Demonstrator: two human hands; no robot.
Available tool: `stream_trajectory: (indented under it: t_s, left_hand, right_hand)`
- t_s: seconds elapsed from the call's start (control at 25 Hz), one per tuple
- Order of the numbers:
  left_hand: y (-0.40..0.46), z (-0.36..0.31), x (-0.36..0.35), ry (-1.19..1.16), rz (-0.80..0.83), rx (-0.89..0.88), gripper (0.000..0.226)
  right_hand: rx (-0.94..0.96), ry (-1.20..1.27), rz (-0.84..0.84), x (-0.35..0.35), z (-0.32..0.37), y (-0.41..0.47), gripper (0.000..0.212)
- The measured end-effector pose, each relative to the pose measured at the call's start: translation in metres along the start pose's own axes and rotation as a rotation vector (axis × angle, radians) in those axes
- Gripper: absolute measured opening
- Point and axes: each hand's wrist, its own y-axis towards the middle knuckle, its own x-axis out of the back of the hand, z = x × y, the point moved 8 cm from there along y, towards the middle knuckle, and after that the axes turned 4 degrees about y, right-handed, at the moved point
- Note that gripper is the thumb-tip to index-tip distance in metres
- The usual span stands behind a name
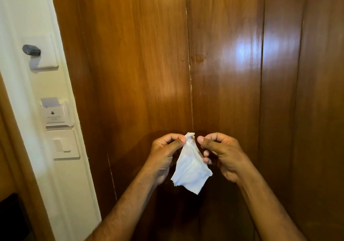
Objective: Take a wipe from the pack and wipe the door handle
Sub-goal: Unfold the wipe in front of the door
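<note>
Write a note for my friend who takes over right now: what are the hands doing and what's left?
Left hand: pinches the top of the white wipe in a thumb-and-finger grip.
Right hand: close beside the wipe's top, thumb near it; contact unclear.
Wipe: out of the pack, crumpled, hanging in front of the wooden door.
Pack and door handle: not in view.
Done: wipe taken.
Left: open the wipe, find the handle, wipe it.

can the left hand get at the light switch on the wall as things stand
Probably yes. The light switch sits on the white wall off to the left, and nothing stands between it and the left hand. But that hand is pinching the wipe with the right hand, so it must let go first.
</note>
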Motion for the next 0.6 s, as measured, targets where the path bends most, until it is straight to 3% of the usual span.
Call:
stream_trajectory:
  t_s: [0.12,0.2,0.32,0.52,0.6]
  left_hand:
    - [-0.001,0.003,0.002,-0.035,-0.054,0.059,0.015]
    - [-0.002,0.005,0.004,-0.033,-0.071,0.104,0.019]
    - [-0.004,0.008,0.006,0.018,-0.076,0.141,0.022]
    - [-0.011,0.013,0.011,0.068,-0.027,0.165,0.02]
    - [-0.013,0.012,0.011,0.099,0.021,0.149,0.016]
  right_hand:
    - [0.128,-0.169,-0.033,0.001,0.005,-0.002,0.017]
    - [0.049,-0.232,-0.029,0.003,-0.004,0.0,0.028]
    - [-0.115,-0.135,0.099,-0.007,-0.022,-0.002,0.024]
    - [-0.133,-0.148,0.185,-0.02,-0.022,0.0,0.032]
    - [-0.097,-0.197,0.217,-0.031,-0.019,0.001,0.02]
